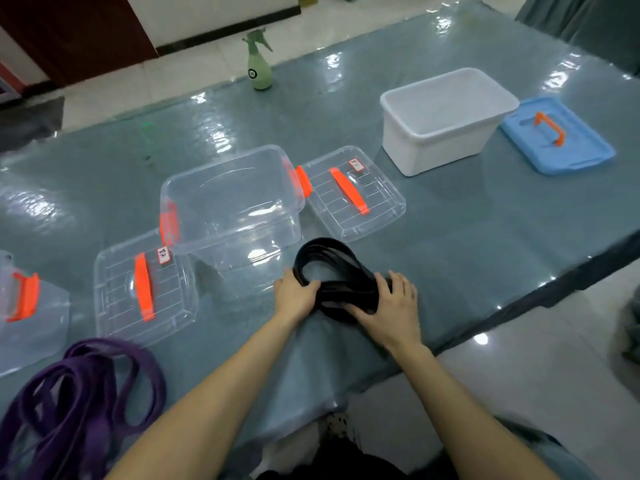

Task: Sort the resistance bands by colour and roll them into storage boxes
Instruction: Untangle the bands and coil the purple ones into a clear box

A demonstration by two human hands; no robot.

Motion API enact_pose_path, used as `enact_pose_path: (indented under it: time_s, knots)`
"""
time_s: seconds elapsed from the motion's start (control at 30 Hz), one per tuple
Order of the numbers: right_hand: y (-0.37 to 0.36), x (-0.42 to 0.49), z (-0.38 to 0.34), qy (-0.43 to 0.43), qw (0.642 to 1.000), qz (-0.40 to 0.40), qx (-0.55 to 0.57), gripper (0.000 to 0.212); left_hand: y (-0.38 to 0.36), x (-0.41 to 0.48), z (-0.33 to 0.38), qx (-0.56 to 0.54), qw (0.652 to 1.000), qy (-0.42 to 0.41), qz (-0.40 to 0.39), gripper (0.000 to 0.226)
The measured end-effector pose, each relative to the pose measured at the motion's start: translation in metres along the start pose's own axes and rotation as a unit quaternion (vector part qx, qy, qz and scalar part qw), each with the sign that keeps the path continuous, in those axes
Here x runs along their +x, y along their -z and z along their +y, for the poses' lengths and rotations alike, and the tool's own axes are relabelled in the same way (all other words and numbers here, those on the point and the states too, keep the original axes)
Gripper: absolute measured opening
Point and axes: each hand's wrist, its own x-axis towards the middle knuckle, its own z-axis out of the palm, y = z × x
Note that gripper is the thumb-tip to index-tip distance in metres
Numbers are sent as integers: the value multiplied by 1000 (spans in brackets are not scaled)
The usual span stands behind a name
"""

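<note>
A bundle of black resistance bands [334,263] lies looped on the table just in front of me. My left hand [294,296] grips its left side, thumb over the bands. My right hand [393,306] holds the right side, fingers laid over the gathered part. Just beyond the bands stands an open clear storage box [228,199] with orange latches, nothing visible inside. A heap of purple resistance bands [83,386] lies at the near left of the table.
Two clear lids with orange handles lie flat, one [143,289] left of the clear box, one [353,192] right of it. A white box [446,119] and a blue lid [557,136] sit far right. A green spray bottle [259,64] stands at the back. Another clear box [24,306] is at the left edge.
</note>
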Motion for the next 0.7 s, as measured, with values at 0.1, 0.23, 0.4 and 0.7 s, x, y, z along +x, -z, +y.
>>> enact_pose_path:
  time_s: [0.1, 0.23, 0.4, 0.7]
  knots:
    - [3, 16, -10, 26, 999, 36, -1, 99, 3, 8, 11, 11, 999, -30, -10, 44]
    - [12, 13, -12, 23, 995, -66, -78, 120, 6, 13, 4, 171, 984, -39, -8, 65]
    - [40, 6, 5, 31, 986, -162, -37, 123, 10, 6, -1, 110, 990, -56, -63, 64]
    - [72, -27, -12, 179, 970, -92, -136, 71, 25, -7, 11, 259, 960, -93, -44, 58]
